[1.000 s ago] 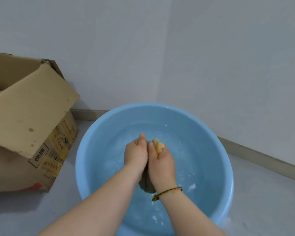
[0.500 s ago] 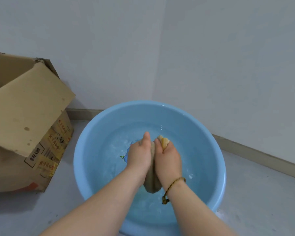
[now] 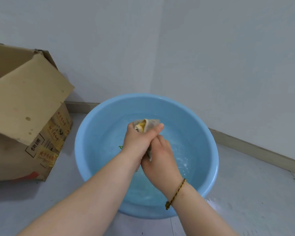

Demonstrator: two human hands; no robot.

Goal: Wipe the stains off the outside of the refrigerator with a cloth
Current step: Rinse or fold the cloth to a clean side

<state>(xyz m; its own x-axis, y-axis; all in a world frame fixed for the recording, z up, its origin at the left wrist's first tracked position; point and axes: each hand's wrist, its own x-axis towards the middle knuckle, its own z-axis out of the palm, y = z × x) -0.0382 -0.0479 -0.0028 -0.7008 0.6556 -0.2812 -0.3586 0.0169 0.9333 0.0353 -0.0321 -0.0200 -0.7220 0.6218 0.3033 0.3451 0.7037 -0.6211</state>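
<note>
Head view: both hands wring a cloth [image 3: 147,124] over a basin [image 3: 85,133]; left hand [image 3: 138,141] grips its far end, right hand [image 3: 158,157] its near end

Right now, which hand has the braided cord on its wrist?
The right hand, nearer the camera, low on the cloth; a yellow-black cord bracelet circles its wrist. The left hand, gripping the cloth's top, has a bare wrist.

Both bare forearms reach forward and converge. The left hand [image 3: 136,142] sits farther forward, fist closed around the cloth [image 3: 147,125], thumb laid across toward the right. The right hand [image 3: 160,160] is clenched just behind it, touching, a braided cord at its wrist.
</note>
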